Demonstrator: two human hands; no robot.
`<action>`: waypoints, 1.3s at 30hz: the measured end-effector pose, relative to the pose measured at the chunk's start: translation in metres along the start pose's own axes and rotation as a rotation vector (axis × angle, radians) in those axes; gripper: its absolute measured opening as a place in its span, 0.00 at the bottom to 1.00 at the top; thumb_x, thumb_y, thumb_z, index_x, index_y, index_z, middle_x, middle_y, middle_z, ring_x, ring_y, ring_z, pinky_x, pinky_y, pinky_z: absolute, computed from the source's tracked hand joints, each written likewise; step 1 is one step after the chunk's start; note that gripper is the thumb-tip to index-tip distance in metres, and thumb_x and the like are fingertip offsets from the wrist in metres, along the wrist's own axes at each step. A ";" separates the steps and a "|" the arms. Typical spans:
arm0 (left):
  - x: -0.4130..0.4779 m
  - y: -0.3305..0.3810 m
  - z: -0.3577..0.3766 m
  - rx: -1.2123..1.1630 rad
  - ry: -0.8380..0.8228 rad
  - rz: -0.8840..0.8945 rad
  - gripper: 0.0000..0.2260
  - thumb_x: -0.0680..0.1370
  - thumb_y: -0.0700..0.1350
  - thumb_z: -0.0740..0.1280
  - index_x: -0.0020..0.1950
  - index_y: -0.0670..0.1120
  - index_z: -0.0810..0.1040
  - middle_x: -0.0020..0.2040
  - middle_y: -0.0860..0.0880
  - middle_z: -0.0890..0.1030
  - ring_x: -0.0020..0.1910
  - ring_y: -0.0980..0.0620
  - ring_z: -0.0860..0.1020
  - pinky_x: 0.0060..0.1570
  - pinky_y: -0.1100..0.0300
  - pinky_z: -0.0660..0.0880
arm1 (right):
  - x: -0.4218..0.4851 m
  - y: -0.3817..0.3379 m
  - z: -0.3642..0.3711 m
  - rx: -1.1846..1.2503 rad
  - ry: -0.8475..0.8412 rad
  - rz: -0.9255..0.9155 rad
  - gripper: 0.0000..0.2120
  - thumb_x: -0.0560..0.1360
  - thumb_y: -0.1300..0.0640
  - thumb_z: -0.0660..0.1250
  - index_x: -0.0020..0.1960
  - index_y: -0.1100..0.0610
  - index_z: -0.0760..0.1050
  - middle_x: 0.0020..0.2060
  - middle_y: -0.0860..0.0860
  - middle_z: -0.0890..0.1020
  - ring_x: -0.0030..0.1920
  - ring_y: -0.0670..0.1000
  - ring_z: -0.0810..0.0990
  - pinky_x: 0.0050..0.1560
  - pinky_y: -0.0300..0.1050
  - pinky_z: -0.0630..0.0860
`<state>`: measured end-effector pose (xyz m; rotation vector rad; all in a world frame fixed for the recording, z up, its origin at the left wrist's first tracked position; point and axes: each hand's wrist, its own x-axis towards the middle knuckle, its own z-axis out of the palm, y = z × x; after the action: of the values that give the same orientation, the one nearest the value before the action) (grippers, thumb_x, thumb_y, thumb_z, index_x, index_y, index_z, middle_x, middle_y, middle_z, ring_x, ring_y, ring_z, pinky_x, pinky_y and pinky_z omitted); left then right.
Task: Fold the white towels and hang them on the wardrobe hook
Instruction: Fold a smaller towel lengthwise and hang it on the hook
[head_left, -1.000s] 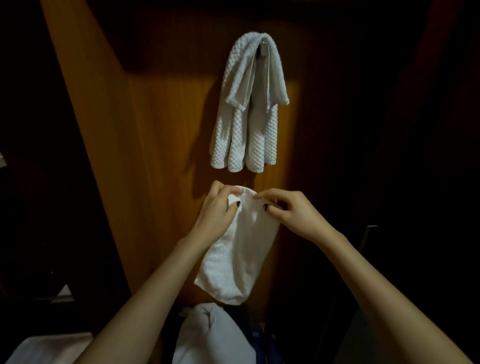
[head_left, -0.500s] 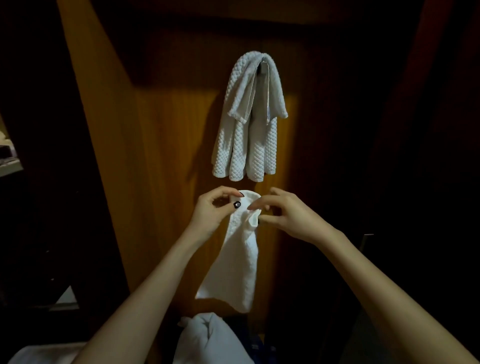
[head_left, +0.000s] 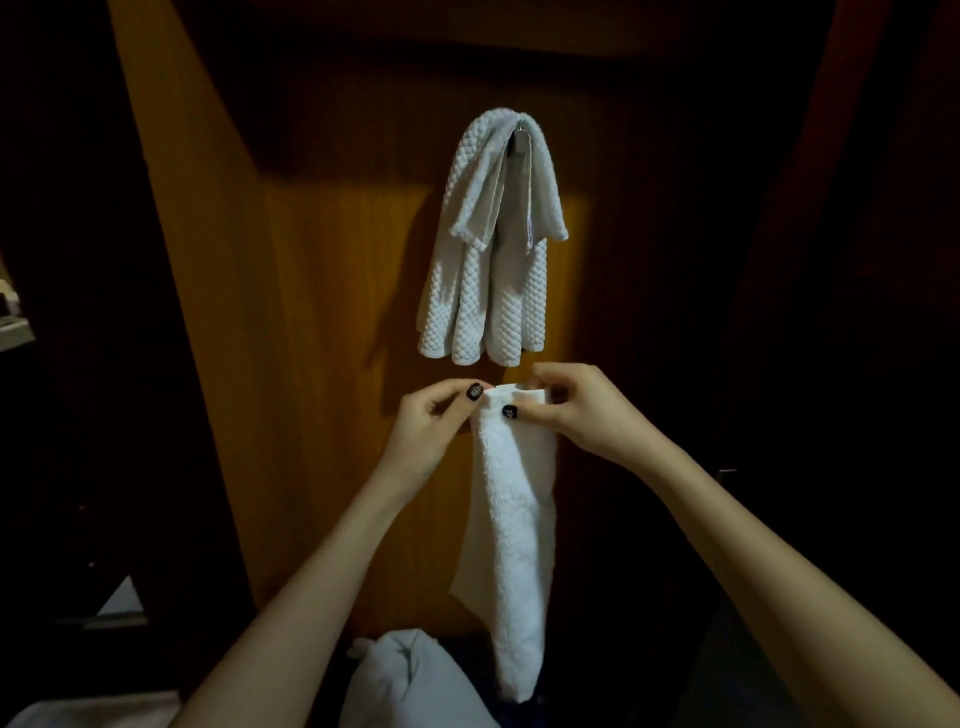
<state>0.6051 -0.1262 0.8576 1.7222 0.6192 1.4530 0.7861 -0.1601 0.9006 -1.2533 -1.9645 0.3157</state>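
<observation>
A small white towel (head_left: 511, 530) hangs down in a narrow folded strip in front of the wooden wardrobe panel (head_left: 332, 322). My left hand (head_left: 434, 426) pinches its top left edge. My right hand (head_left: 582, 410) pinches the top right edge, thumb on the front. Directly above my hands, a textured white towel (head_left: 491, 249) hangs folded over the wardrobe hook (head_left: 518, 140), which is mostly covered.
More white cloth (head_left: 410, 680) lies bunched at the bottom centre below the hanging towel. Another pale cloth (head_left: 88, 714) shows at the bottom left. Both sides of the wardrobe are dark. A shelf edge (head_left: 13, 327) shows at far left.
The held towel has been narrowed from a wide flap into a slim strip, my hands coming closer together at its top. The view has tilted so the hung towel sits lower in frame.
</observation>
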 end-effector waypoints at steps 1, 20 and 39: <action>0.002 0.001 0.000 0.000 -0.003 0.002 0.05 0.76 0.42 0.66 0.49 0.44 0.81 0.39 0.56 0.83 0.39 0.63 0.80 0.41 0.70 0.74 | 0.001 -0.001 -0.002 -0.006 0.003 0.005 0.18 0.73 0.52 0.73 0.30 0.49 0.67 0.27 0.44 0.68 0.28 0.41 0.65 0.30 0.37 0.60; 0.028 0.005 -0.009 0.168 -0.101 0.025 0.09 0.74 0.33 0.69 0.43 0.48 0.78 0.36 0.55 0.77 0.30 0.64 0.74 0.31 0.72 0.68 | 0.009 0.012 -0.007 0.099 -0.028 0.001 0.12 0.74 0.50 0.72 0.37 0.55 0.74 0.32 0.46 0.75 0.33 0.42 0.71 0.36 0.41 0.66; -0.013 -0.041 0.012 0.245 0.261 0.058 0.19 0.71 0.39 0.74 0.55 0.52 0.71 0.46 0.55 0.77 0.46 0.55 0.77 0.47 0.65 0.74 | 0.044 0.028 0.009 0.527 0.313 0.061 0.08 0.74 0.63 0.71 0.53 0.58 0.79 0.47 0.50 0.82 0.48 0.47 0.81 0.47 0.39 0.77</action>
<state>0.6186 -0.1153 0.8165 1.7588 0.9258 1.7171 0.7882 -0.1074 0.8993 -0.9491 -1.4516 0.5857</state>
